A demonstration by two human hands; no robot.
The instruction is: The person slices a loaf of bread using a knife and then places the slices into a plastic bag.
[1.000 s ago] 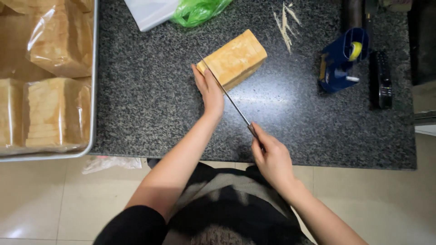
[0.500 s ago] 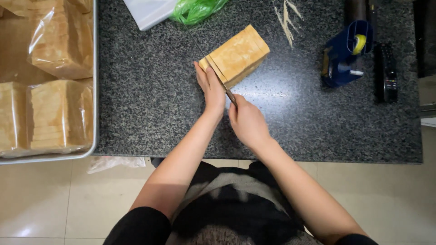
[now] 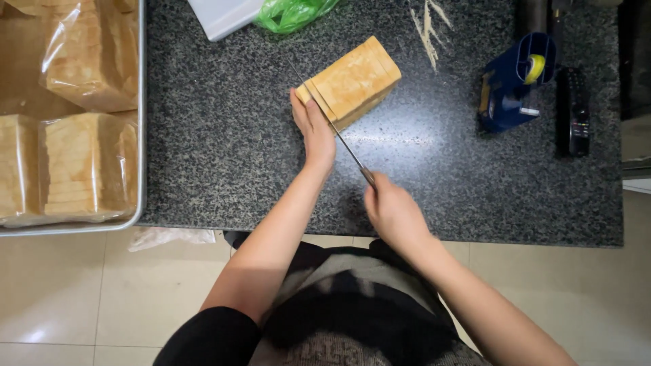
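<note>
**Knife drawn back through the loaf**

Since half a second earlier, my right hand (image 3: 393, 213) had pulled back toward my body, away from the loaf, drawing the knife (image 3: 336, 132) with it, so that more of the blade showed between the hand and the bread. The left hand had stayed where it was.

The right hand was closed around the knife handle (the handle itself was hidden inside the fist). The thin blade ran up and to the left from that hand and lay in a cut near the loaf's near end.

My left hand (image 3: 313, 129) lay flat with fingers together, pressed against the near end of the bread loaf (image 3: 352, 81), steadying the end slices. The loaf was a golden, rectangular block lying at a slant on the dark speckled desk (image 3: 224, 135), toward its far side, with several slice lines showing across its top.

To the left, a metal tray (image 3: 139, 169) held bagged loaves (image 3: 81, 166) in clear plastic. At the far edge I saw a green plastic bag (image 3: 291, 13) beside a white container (image 3: 220, 17). To the right stood a blue tape dispenser (image 3: 508, 91), with a black remote-like object (image 3: 573, 112) just beyond it. A few pale sticks (image 3: 427, 27) lay scattered near the far edge.
</note>
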